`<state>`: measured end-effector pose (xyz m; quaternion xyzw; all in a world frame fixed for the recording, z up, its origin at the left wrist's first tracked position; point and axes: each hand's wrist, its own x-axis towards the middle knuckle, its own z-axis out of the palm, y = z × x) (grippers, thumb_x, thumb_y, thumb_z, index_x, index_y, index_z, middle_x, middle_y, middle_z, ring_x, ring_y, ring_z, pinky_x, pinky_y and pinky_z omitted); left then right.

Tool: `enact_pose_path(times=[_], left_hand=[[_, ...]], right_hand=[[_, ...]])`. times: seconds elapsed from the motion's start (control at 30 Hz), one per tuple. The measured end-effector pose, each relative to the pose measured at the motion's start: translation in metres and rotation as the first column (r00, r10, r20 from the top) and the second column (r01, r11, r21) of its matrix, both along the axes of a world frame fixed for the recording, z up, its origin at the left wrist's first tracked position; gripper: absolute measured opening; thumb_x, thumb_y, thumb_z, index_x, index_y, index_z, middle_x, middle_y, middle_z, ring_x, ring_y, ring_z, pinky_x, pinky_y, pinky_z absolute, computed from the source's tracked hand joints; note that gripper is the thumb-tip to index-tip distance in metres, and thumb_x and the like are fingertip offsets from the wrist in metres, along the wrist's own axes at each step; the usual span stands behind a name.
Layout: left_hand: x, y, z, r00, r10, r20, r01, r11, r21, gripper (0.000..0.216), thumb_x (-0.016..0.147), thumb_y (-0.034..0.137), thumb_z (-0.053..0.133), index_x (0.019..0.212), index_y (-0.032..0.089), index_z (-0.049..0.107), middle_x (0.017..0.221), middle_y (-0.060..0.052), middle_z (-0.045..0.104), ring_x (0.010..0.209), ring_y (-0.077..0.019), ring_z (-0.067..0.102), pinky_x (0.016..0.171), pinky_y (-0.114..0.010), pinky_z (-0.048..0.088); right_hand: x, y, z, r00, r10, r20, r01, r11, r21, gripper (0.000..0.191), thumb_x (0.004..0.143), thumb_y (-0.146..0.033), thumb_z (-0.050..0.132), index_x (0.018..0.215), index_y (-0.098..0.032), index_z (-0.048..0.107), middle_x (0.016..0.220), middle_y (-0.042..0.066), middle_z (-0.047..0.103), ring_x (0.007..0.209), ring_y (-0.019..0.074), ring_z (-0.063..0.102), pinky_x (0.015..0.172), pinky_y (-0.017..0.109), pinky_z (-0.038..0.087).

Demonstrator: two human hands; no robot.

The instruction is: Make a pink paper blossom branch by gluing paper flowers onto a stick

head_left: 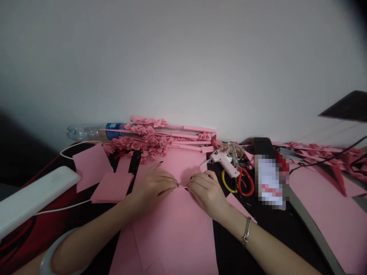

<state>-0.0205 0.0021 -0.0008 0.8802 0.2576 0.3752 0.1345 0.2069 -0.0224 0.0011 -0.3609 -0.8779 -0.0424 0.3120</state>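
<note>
My left hand [155, 184] and my right hand [208, 193] meet over a large pink paper sheet [179, 233]. Between their fingertips they pinch a small, thin piece of pink paper [182, 186]; only its narrow edge shows, so its full shape is hidden. Both hands are closed, with thumbs and fingers pressed together. Just beyond my right hand lie a pale pink hot glue gun [226, 162] and scissors [246, 182] with red and yellow handles. Left of my left hand is a stack of square pink papers [113, 187].
Bundles of pink paper flowers [143, 143] lie along the wall near a clear plastic bottle [83, 132]. A white lamp-like bar [37, 198] juts in from the left. On the right are a blurred white packet [269, 177] and more pink sheets [329, 214].
</note>
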Motion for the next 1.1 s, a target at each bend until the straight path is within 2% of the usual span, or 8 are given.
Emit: enact_pose_path(times=[0.23,0.53,1.1], left_hand=[[0.0009,-0.0006,0.0005,1.0,-0.006,0.011,0.005,1.0,0.024,0.02,0.094,0.014,0.056,0.084,0.02,0.072,0.089,-0.002,0.079,0.089,-0.017,0.073,0.117,-0.045,0.029],[0.0005,-0.0022,0.0001,1.0,0.013,-0.019,-0.012,0.999,0.043,0.022,0.095,0.014,0.054,0.085,0.022,0.072,0.091,-0.002,0.079,0.09,-0.0172,0.073,0.116,-0.047,0.033],[0.007,-0.0063,0.0071,0.998,0.015,-0.069,-0.01,0.997,0.075,0.027,0.097,0.015,0.049,0.084,0.02,0.071,0.094,-0.003,0.079,0.089,-0.0178,0.073,0.117,-0.051,0.03]], right_hand=[[-0.0011,-0.0014,0.0002,1.0,0.006,-0.001,-0.006,1.0,0.026,0.024,0.101,-0.014,0.048,0.085,-0.016,0.065,0.08,0.004,0.071,0.085,0.0167,0.064,0.08,0.036,0.035],[-0.001,-0.0023,-0.0004,0.999,-0.021,0.045,0.021,1.0,-0.001,0.025,0.101,-0.013,0.046,0.086,-0.019,0.066,0.083,0.003,0.072,0.086,0.0167,0.063,0.081,0.037,0.036],[-0.0059,-0.0054,-0.002,0.998,-0.015,0.066,0.017,0.999,-0.028,0.024,0.1,-0.012,0.048,0.084,-0.019,0.064,0.083,0.003,0.072,0.083,0.0159,0.061,0.079,0.036,0.037]])
